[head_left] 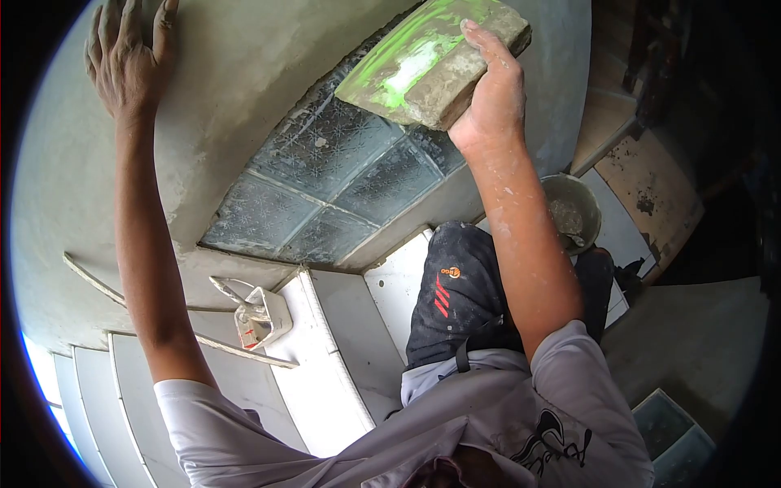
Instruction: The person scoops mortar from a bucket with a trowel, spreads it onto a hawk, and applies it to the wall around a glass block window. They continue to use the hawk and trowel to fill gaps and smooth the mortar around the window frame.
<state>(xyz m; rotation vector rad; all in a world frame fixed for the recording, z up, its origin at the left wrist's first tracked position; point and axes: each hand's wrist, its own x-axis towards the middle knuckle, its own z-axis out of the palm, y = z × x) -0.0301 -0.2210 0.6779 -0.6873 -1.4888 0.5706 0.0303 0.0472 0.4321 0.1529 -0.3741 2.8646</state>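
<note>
My right hand (498,93) grips a thick, mortar-caked plastering float (411,69), its broad face smeared bright green and grey. The thumb lies over the edge, while the other fingers are hidden behind it. The float is up by the wall, over the upper right part of a glass block panel (325,175) with a patterned surface. At upper left, my left hand (130,61) rests flat against the grey plastered wall (207,98), fingers stretched out and holding nothing.
A small white container (272,317) with tools in it stands on the white tiled steps (325,366) below the panel. A thin strip (244,351) lies across the steps. Beside my right forearm is a bucket (579,213) with grey material. Glass blocks (671,431) sit at lower right.
</note>
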